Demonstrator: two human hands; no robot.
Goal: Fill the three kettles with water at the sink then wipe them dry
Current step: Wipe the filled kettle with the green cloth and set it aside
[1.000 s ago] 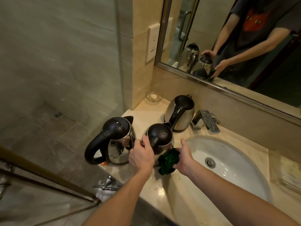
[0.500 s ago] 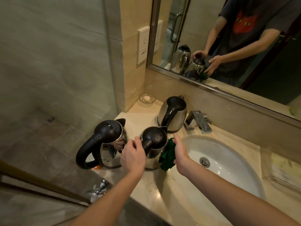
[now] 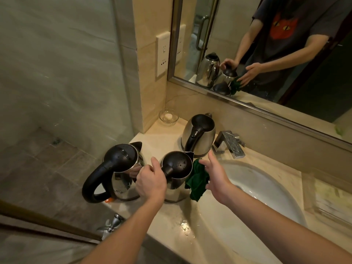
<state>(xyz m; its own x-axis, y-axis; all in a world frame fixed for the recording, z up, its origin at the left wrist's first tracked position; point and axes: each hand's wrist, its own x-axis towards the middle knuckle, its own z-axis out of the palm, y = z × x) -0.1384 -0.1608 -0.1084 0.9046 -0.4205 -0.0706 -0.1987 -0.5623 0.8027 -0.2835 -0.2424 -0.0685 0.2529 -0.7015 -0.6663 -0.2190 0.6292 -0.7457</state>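
Head view: left hand [image 3: 150, 180] gripping handle of middle kettle [image 3: 177, 168], steadying it upright on counter [image 3: 165, 138] just beside sink [image 3: 266, 187]. Right hand [image 3: 215, 174], fingers straight, pressing green cloth [image 3: 197, 180] against kettle's right side; thumb hidden. Droplets showing on lid. Judged step: wiping middle kettle dry. Left kettle [image 3: 122, 168] and back kettle [image 3: 200, 136] standing near, back one beside tap [image 3: 230, 143]. Next move likely calling for cloth over lid, handle held firm.
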